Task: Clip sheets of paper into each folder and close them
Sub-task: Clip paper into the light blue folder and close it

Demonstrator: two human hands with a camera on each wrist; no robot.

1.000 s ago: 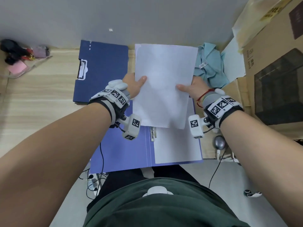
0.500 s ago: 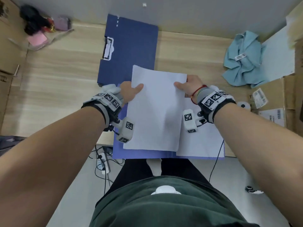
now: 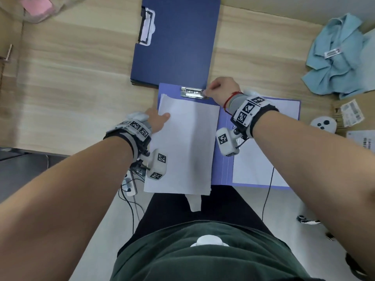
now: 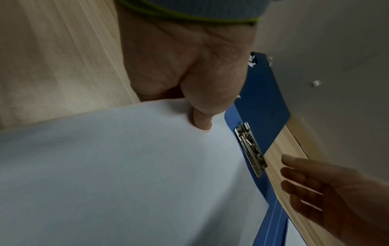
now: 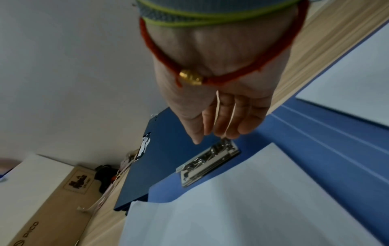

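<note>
A light-blue folder (image 3: 223, 138) lies open at the table's front edge. A metal clip (image 3: 191, 92) sits at the top of its left half, and white sheets (image 3: 255, 159) lie on its right half. My left hand (image 3: 160, 118) pinches a stack of white paper (image 3: 188, 147) at its left edge, thumb on top, over the left half just below the clip. My right hand (image 3: 211, 90) is at the clip's right end. In the right wrist view its fingertips (image 5: 227, 133) point down at the clip (image 5: 208, 161) and hold nothing.
A dark-blue closed folder (image 3: 176, 43) lies just behind the open one. A teal cloth (image 3: 336, 57), a white controller (image 3: 323, 123) and cardboard boxes (image 3: 353, 118) sit at the right. The paper overhangs the table's front edge, with cables (image 3: 129, 185) on the floor below.
The paper stack came down from mid-air onto the folder's left half. My right hand let go of the paper and moved forward to the clip. My left hand still holds the paper.
</note>
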